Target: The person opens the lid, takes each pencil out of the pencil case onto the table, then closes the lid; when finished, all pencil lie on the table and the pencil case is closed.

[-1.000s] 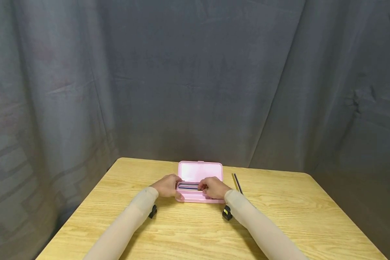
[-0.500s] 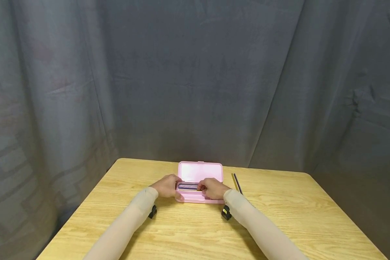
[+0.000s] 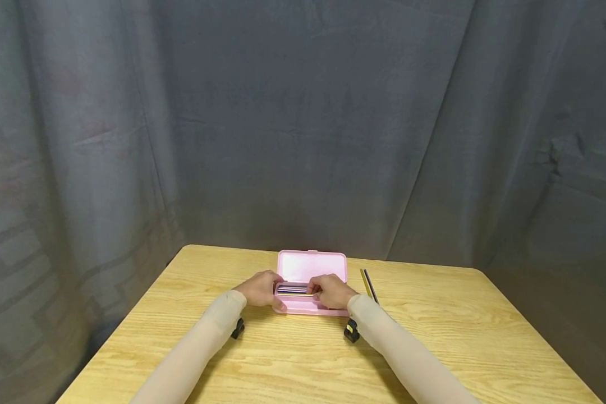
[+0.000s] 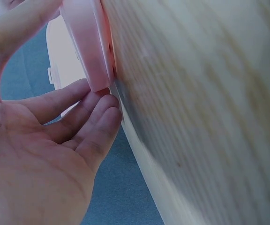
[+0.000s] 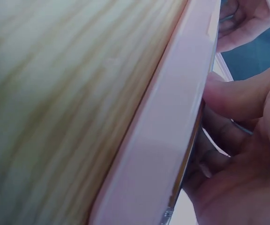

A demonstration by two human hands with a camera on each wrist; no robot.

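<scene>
A pink pencil case (image 3: 311, 265) lies open on the wooden table (image 3: 308, 359), its lid standing up at the back. Several pencils (image 3: 293, 290) lie lengthwise in its tray. My left hand (image 3: 259, 289) grips the case's left end, thumb on the front wall. In the left wrist view the left hand (image 4: 46, 154) has its fingers curled against the corner of the case (image 4: 86, 42). My right hand (image 3: 333, 293) covers the tray's right part, fingers curled onto the pencils. In the right wrist view the right hand (image 5: 247, 154) has its thumb on the rim of the case (image 5: 168, 140).
Two loose pencils (image 3: 367, 282) lie on the table just right of the case. A dark grey curtain (image 3: 303, 123) hangs behind and around the table. Bare wood stretches in front of the case and to both sides.
My right hand has shifted slightly left along the pencils in the tray. My left hand and the case stay where they were.
</scene>
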